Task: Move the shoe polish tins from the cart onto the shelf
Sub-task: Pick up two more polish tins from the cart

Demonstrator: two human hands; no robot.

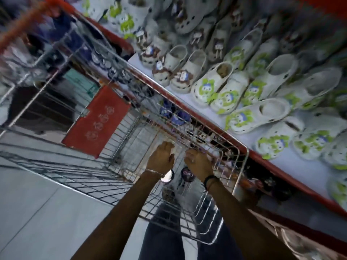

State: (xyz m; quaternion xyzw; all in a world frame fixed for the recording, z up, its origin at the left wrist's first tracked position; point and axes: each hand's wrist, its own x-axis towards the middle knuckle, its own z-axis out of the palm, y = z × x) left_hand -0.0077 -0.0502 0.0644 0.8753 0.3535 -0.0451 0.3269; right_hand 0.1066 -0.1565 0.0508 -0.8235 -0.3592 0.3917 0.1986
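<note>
A long white shelf (293,166) with a red front edge runs along the right of the scene, crowded with pale clogs (212,87) printed with green and brown cartoon figures. Pushed against it stands a wire shopping cart (242,166), its red child-seat flap (97,119) lying to the far left. A person in dark trousers leans over the near end of the basket, both arms reaching down inside. The left hand (161,156) and the right hand (199,162) are close together, backs to the camera, fingers curled downward; whether they grip anything cannot be told. Two round shoe polish tins (187,176) lie flat on the basket floor just near of the wrists, one dark-lidded with lettering, one glinting under the left wrist. More tins (174,115) appear farther along the basket, blurred. The lettered tin lies between the wrists, slightly closer to the right hand, with the shelf waiting on that same right side
</note>
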